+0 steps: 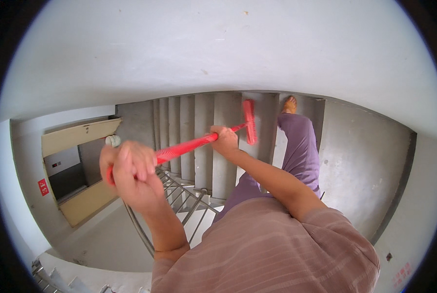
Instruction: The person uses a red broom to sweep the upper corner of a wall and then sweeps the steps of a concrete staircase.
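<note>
A red long-handled broom [186,147] slants across the stairs in both my hands. My left hand [136,171] wraps round the upper end of the handle, slightly smeared by motion. Farther down, towards the head, my right hand [224,140] is closed round the handle. The wide red broom head [249,123] is over a grey concrete step [264,141], close to my foot; it is blurred, and I cannot tell its bristles clearly. My sandalled foot [289,105] stands on a step to the right of the head.
Grey stairs [186,112] run down to the left, beside a pale wall [218,53]. A metal railing [196,210] borders the stairwell below my arms. On the right lies a concrete landing [360,166]. A cream-framed doorway [84,129] stands at the lower left, with a red sign [43,187] beside it.
</note>
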{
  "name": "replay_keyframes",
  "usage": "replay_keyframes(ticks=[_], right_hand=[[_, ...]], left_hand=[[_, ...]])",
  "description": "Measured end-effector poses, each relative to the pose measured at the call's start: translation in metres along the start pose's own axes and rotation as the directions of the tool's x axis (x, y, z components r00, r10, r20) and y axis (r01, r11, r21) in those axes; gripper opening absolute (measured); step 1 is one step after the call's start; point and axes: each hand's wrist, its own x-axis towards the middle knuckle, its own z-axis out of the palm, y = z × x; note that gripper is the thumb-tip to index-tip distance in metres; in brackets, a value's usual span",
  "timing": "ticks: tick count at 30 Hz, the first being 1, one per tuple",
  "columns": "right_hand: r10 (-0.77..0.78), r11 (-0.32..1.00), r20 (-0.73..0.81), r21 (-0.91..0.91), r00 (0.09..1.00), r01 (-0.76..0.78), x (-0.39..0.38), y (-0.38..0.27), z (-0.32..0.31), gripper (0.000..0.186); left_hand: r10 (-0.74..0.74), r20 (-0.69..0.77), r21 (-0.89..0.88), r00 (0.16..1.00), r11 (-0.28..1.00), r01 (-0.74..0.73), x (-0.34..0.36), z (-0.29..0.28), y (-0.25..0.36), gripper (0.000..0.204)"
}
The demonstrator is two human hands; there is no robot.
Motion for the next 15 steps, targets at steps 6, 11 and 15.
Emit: replay_keyframes(ticks=[6,11,15], right_hand=[[0.25,0.963,-0.345,-0.01,0.905,-0.27,0.037,0.06,-0.03,0.016],[0.188,0.976,-0.257,-0.061,0.948,-0.211,0.087,0.071,-0.034,0.01],[0.125,0.99,-0.127,-0.041,0.984,-0.131,0.079,0.054,-0.014,0.011]], left_hand=[[-0.111,0.357,-0.291,0.927,0.93,0.223,0.038,0.033,-0.076,0.032],[-0.128,0.179,-0.187,0.976,0.969,0.161,0.044,0.07,-0.086,0.035],[-0.083,0.006,-0.097,0.997,0.992,0.083,0.028,0.058,-0.07,0.035]])
